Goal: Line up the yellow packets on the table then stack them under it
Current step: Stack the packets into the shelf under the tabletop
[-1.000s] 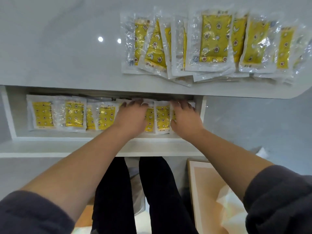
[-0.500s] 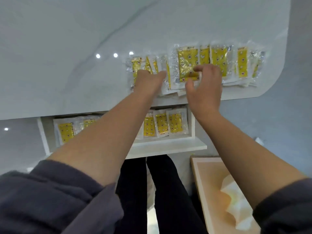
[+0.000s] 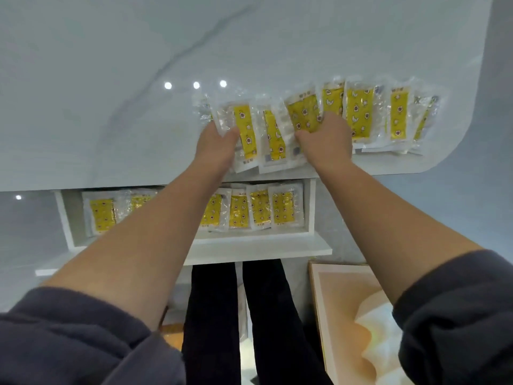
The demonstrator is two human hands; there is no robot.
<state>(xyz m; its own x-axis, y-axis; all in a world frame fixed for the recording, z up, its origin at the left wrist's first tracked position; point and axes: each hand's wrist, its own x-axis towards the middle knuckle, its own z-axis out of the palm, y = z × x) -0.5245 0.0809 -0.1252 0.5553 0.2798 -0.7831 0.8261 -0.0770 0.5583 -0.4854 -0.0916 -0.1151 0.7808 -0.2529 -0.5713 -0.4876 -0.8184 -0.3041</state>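
1. Both hands work at the near edge of the counter (image 3: 111,107), on the row of yellow packets (image 3: 358,112) that lies overlapped along it.

2. My left hand (image 3: 216,147) grips the left end of the row. The thumb lies on top of a clear wrapper; the other fingers are hidden beneath the packets (their exact position cannot be read). The packets held here are tilted and project past the counter edge toward me.

3. My right hand (image 3: 326,140) grips a packet that lies askew. The thumb is on its near side and the fingers curl over its far side.

4. Between the two sets of fingers, a few packets fan out and touch both hands.

5. To the right of my right fingers, the rest of the row lies flat and overlapped, and ends near the rounded corner of the counter.

6. Below both wrists, an open shelf (image 3: 258,245) under the counter holds the shelf packets (image 3: 283,209) in an overlapped row. My left forearm covers the middle of that row.

7. Dark grey sleeves (image 3: 69,337) cover both arms near the elbows. Dark trousers (image 3: 213,315) show between the forearms, and a framed picture (image 3: 347,301) lies just beside them, under my right forearm.
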